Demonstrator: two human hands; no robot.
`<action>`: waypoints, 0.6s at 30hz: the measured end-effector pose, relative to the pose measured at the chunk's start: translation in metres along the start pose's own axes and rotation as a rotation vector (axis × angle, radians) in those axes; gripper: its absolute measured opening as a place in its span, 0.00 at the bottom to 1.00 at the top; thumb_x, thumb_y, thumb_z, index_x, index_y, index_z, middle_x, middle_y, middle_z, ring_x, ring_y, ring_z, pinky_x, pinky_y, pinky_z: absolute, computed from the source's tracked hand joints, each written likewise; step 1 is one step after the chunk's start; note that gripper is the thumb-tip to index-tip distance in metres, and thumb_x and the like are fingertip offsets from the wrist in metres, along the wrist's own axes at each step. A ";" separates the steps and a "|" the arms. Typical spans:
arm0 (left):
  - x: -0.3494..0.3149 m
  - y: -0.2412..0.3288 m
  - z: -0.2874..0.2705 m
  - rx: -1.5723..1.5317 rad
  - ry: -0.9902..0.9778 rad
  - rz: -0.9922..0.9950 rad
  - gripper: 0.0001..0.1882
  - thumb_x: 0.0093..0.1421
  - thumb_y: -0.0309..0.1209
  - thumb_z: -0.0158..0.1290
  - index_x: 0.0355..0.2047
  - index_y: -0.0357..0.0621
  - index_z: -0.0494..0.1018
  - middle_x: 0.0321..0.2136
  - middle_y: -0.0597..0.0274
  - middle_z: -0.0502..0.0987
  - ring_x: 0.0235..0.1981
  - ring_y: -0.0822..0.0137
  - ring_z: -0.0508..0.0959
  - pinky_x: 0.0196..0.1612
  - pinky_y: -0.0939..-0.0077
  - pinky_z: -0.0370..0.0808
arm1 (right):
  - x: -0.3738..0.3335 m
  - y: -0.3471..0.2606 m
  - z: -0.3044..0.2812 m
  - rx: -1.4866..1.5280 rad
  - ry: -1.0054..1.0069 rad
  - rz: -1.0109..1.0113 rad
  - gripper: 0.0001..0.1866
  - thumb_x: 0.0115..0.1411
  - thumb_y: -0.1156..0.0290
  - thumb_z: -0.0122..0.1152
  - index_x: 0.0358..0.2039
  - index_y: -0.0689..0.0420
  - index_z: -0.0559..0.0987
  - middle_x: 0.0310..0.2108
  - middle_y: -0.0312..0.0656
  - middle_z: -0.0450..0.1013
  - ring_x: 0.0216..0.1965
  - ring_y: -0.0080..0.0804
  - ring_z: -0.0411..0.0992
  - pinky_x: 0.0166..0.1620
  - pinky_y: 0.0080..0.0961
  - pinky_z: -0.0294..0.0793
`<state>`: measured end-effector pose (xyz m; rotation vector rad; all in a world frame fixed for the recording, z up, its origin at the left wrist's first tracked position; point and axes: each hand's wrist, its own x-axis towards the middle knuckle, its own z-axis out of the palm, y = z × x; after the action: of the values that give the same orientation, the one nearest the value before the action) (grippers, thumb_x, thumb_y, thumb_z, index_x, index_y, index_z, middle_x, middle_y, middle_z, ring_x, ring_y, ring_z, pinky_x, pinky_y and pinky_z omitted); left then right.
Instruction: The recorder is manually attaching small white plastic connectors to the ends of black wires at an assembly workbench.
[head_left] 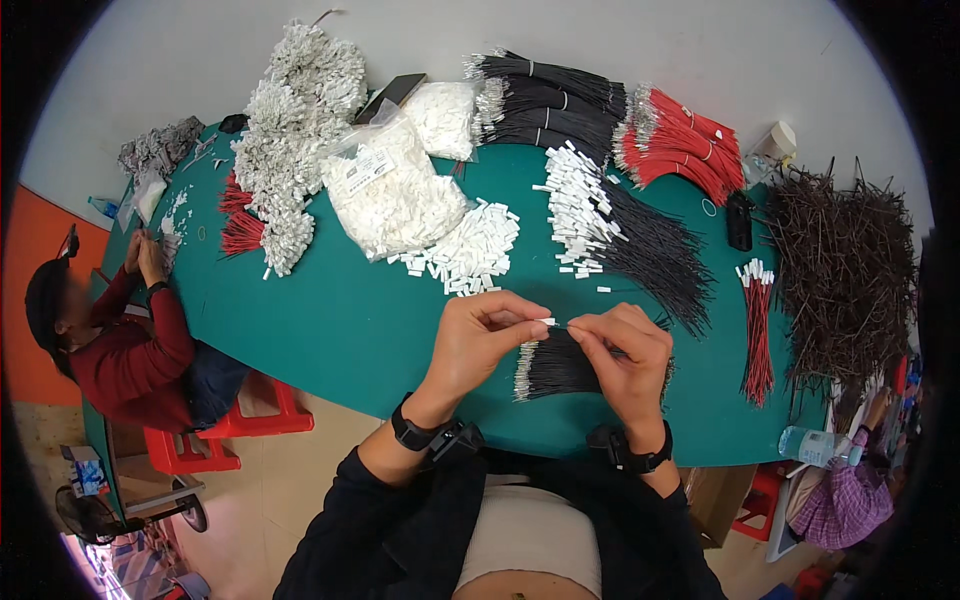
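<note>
Two of my hands are up over the green table (330, 330), to the right of the big bag of white caps (385, 190) and closer to me. My left hand (475, 345) has its thumb and finger pinched on one small white cap (547, 321). My right hand (630, 360) has its thumb and finger pressed together on a thin wire (562, 326), and its tip points at the cap; I can't tell if it is inside. Under my hands, nearer to me than the bag, lies a bunch of black wires (555, 372). The table top is flat, with a round edge. Loose caps (475, 245) spill out just right of the bag, and a big heap of white-ended wires (305, 110) sits on its left. Far right of the bag is a messy brown pile (845, 260). Behind the bag is a pale wall (430, 40). Far left of the bag, a person in a dark red top (140, 365) sits by an orange wall (45, 225), near red stools (255, 418) on a tan floor (300, 480).
</note>
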<state>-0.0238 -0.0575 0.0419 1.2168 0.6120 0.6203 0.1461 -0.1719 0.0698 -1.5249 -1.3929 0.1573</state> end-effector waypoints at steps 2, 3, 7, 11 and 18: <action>-0.001 -0.002 0.002 -0.003 0.008 0.004 0.07 0.60 0.16 0.64 0.39 0.32 0.83 0.35 0.57 0.85 0.37 0.71 0.85 0.44 0.80 0.81 | -0.001 0.002 -0.001 -0.004 0.002 0.008 0.07 0.52 0.80 0.74 0.32 0.58 0.86 0.20 0.37 0.74 0.22 0.31 0.68 0.31 0.28 0.63; -0.001 -0.003 0.004 0.003 0.001 0.013 0.07 0.60 0.16 0.64 0.39 0.32 0.83 0.35 0.57 0.85 0.37 0.70 0.85 0.44 0.80 0.82 | -0.001 0.003 -0.001 -0.008 0.004 0.016 0.07 0.52 0.79 0.73 0.32 0.58 0.86 0.20 0.37 0.74 0.22 0.31 0.67 0.31 0.29 0.63; -0.001 -0.008 0.005 -0.025 -0.009 0.074 0.07 0.62 0.19 0.63 0.41 0.33 0.83 0.35 0.55 0.87 0.38 0.71 0.86 0.44 0.80 0.82 | -0.004 0.003 0.001 -0.006 0.015 0.027 0.07 0.52 0.79 0.73 0.32 0.57 0.86 0.20 0.37 0.74 0.21 0.31 0.67 0.30 0.29 0.62; -0.002 -0.007 0.004 0.018 -0.015 0.040 0.07 0.62 0.18 0.63 0.41 0.32 0.83 0.36 0.54 0.86 0.38 0.70 0.86 0.45 0.79 0.82 | -0.003 0.002 -0.001 -0.017 -0.003 0.016 0.07 0.52 0.79 0.73 0.32 0.57 0.86 0.20 0.37 0.73 0.21 0.31 0.67 0.30 0.29 0.62; -0.001 -0.006 0.005 -0.002 -0.017 0.029 0.08 0.62 0.18 0.63 0.42 0.31 0.83 0.36 0.53 0.86 0.38 0.70 0.86 0.45 0.79 0.82 | -0.002 0.003 -0.002 -0.059 -0.037 -0.003 0.06 0.52 0.79 0.72 0.32 0.57 0.86 0.20 0.37 0.73 0.22 0.32 0.68 0.31 0.29 0.62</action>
<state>-0.0205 -0.0634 0.0369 1.2293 0.5806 0.6341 0.1487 -0.1745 0.0678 -1.5756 -1.4405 0.1444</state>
